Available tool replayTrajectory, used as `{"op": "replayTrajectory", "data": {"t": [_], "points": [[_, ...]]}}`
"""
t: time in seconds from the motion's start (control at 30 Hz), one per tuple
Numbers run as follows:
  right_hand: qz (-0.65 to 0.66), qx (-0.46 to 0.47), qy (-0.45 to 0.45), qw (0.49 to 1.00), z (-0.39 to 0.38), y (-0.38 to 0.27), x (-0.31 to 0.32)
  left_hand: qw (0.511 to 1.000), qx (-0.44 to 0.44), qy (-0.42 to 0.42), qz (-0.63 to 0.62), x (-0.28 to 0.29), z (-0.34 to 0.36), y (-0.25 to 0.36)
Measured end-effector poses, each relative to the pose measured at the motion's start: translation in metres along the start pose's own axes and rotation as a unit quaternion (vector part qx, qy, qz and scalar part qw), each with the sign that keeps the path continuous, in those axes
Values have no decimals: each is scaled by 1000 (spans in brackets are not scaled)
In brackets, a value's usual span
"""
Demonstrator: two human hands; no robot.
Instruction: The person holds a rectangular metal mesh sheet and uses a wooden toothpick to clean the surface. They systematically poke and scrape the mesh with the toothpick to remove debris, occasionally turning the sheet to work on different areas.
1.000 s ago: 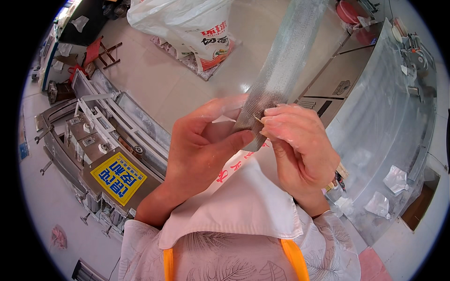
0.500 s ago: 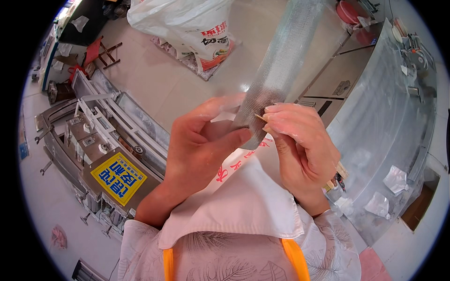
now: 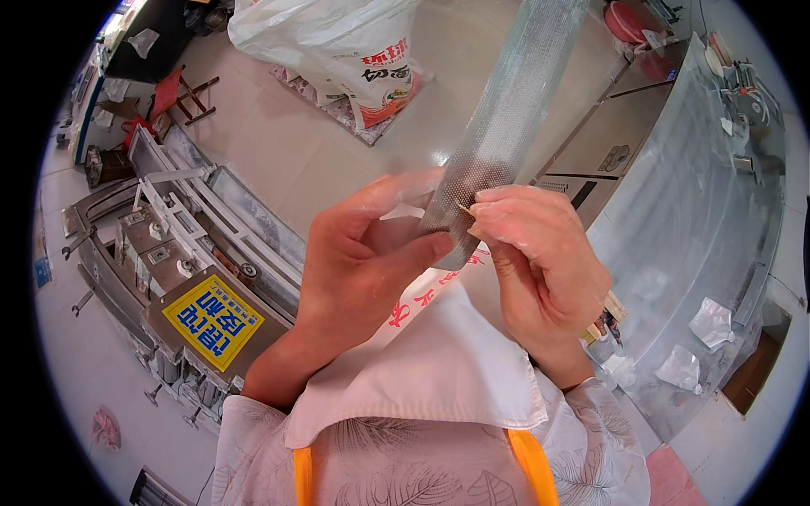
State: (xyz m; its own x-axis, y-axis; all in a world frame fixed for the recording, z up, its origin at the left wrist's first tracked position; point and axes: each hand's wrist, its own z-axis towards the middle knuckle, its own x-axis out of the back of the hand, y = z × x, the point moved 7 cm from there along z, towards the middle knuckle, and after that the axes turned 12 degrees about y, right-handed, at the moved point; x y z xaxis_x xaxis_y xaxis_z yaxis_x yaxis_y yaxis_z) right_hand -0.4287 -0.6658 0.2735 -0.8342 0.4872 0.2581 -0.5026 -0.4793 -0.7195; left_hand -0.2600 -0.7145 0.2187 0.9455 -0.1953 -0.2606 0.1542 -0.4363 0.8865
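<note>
A long, grey metal strip (image 3: pixel 519 101), covered in tiny perforations or dimples, slants up and away from me between my hands. Its near end is gripped by my left hand (image 3: pixel 363 261), thumb on the upper face and fingers behind. My right hand (image 3: pixel 544 261) pinches a thin, pale pointed stick (image 3: pixel 466 208), like a toothpick, with its tip at the strip's surface near that end. Most of the stick is hidden by my fingers. Below the hands lies my white apron (image 3: pixel 422 363) with red lettering and orange straps.
At left stands a metal machine (image 3: pixel 177 261) with rollers and a yellow-and-blue label. A large white sack (image 3: pixel 337 59) rests on a mat (image 3: pixel 371 135) on the floor ahead. To the right is a plastic-covered worktable (image 3: pixel 675 244) with crumpled foil-like pieces (image 3: pixel 713 324). A folding stool (image 3: pixel 196 93) stands far left.
My right fingertips and the stick have shifted very slightly along the strip's surface. The left hand and the strip stay almost still.
</note>
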Motion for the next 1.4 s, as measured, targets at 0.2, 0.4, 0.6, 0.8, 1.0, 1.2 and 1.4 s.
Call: {"op": "replayTrajectory", "data": {"t": [0.2,0.4,0.6,0.8,1.0,1.2,1.4], "points": [[-8,-4,-14,1000,-2,-1,-1,1000,-13,3,4,-1,0,1],[17,-20,23,999,-6,5,3,1000,1,12,-17,-1,-1,1],[18,-20,17,999,-6,5,2,1000,-11,6,-22,0,-1,-1],[14,-18,11,1000,-6,5,2,999,-16,1,-44,-2,-1,-1],[-18,13,-21,1000,-3,-1,0,999,-28,0,-14,0,-1,-2],[1,-14,5,1000,-6,4,4,999,11,3,-44,-4,-3,0],[-13,23,1,1000,-2,-3,6,999,5,19,-43,-1,-1,-2]]}}
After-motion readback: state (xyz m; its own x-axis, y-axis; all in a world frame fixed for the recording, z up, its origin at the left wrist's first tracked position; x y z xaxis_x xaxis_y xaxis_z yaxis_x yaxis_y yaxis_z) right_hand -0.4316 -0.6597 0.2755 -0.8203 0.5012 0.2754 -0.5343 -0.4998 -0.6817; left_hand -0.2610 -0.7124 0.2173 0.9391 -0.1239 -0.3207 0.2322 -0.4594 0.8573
